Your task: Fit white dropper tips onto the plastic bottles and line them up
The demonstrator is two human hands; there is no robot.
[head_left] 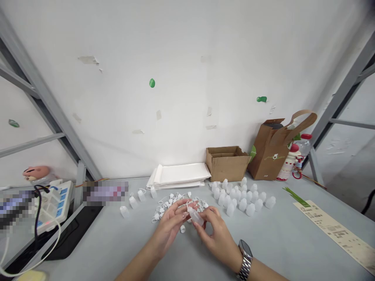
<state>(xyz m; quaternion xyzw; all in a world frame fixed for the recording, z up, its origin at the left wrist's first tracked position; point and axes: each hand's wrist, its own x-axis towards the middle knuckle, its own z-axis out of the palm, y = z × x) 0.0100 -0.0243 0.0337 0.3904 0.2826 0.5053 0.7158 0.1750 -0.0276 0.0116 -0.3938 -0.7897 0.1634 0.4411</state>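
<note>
The left hand (168, 230) and right hand (218, 238) sit close together, palms turned inward (fingers (178, 208) curled, tips nearly meeting).

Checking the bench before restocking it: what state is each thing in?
White plastic bottle, tilted, held between both hands.
Left hand, fingers curled, at the bottle's narrow end.
Right hand, gripping the bottle's body.
Loose white caps, heaped.
Cardboard box, flaps open.
Kraft paper bag, upright, handles raised.
</note>
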